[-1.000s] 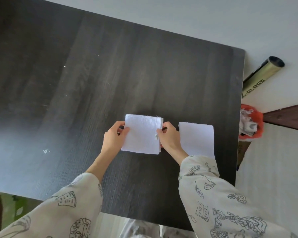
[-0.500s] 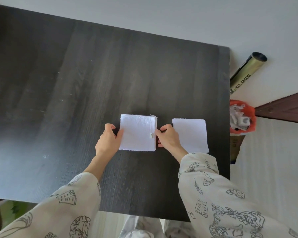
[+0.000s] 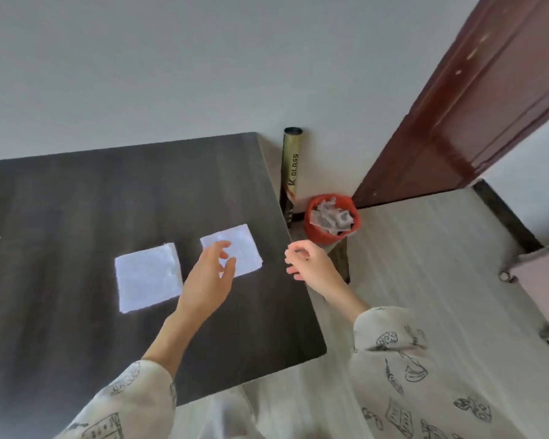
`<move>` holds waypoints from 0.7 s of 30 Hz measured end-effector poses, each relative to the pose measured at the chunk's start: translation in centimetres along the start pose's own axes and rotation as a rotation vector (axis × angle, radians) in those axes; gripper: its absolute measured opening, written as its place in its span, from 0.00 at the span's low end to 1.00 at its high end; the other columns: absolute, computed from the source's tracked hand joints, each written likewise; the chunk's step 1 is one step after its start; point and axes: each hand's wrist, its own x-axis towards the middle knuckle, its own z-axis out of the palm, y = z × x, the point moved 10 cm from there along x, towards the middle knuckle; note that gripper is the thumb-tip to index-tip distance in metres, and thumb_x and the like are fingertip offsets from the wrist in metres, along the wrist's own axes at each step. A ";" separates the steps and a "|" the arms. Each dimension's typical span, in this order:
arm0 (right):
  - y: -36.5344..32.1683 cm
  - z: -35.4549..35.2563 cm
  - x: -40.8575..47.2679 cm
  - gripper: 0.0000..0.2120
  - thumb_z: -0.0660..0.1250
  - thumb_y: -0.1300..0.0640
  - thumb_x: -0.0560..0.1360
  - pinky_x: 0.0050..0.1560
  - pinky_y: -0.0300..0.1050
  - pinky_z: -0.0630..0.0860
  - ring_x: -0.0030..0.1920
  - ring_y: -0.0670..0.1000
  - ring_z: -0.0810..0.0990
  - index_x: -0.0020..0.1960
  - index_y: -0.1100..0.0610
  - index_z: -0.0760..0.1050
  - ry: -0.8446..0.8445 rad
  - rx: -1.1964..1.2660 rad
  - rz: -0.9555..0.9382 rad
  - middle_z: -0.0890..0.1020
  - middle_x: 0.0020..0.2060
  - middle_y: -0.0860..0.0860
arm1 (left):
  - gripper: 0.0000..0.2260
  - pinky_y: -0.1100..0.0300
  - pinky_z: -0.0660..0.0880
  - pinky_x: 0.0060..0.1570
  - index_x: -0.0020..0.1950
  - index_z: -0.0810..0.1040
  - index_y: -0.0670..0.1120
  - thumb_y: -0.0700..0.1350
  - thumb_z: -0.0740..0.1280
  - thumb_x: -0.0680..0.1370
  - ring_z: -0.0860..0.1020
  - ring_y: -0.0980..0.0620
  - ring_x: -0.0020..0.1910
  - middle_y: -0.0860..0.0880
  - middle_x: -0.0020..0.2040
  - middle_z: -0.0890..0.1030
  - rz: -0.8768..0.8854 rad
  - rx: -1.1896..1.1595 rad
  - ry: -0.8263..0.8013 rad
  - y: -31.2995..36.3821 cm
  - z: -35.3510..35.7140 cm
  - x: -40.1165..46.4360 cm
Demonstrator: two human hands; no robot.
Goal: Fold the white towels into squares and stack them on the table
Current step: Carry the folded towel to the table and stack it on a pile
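Two folded white towel squares lie flat side by side on the dark wooden table (image 3: 76, 201). The left towel (image 3: 148, 277) has nothing touching it. My left hand (image 3: 208, 280) hovers with relaxed, spread fingers in front of the right towel (image 3: 244, 245), covering its near left part, and holds nothing. My right hand (image 3: 311, 264) hangs past the table's right edge, over the floor, fingers loosely curled and empty.
Beyond the table's right edge stands a red waste bin (image 3: 332, 221) full of crumpled paper. A gold cardboard tube (image 3: 290, 166) leans against the wall, near a brown door frame (image 3: 450, 122). A pinkish piece of furniture on castors (image 3: 542, 280) sits at far right.
Both hands have let go of the left towel, which now lies flat. The hands moved right, the right one off the table. The camera has swung to the right.
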 end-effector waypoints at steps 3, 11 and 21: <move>4.3 -9.4 -5.7 0.05 0.61 0.53 0.78 0.48 0.46 0.77 0.39 0.47 0.80 0.53 0.52 0.70 0.153 0.132 -0.020 0.79 0.47 0.52 | 0.14 0.60 0.72 0.44 0.65 0.68 0.46 0.44 0.60 0.79 0.74 0.57 0.39 0.49 0.52 0.76 0.195 -0.010 -0.076 9.2 5.6 -2.5; 21.8 -30.3 -25.1 0.06 0.62 0.54 0.78 0.43 0.46 0.76 0.40 0.51 0.80 0.54 0.55 0.72 0.562 0.328 0.083 0.80 0.44 0.53 | 0.12 0.57 0.73 0.47 0.61 0.72 0.44 0.41 0.61 0.78 0.77 0.52 0.42 0.48 0.49 0.76 0.545 -0.037 -0.417 29.8 25.8 -15.5; 42.4 -49.0 -45.0 0.10 0.60 0.56 0.79 0.42 0.45 0.76 0.40 0.52 0.79 0.59 0.58 0.70 1.043 0.528 0.282 0.79 0.43 0.53 | 0.11 0.66 0.69 0.44 0.60 0.73 0.44 0.42 0.62 0.78 0.75 0.58 0.39 0.51 0.48 0.76 0.944 0.025 -0.800 51.3 50.2 -30.9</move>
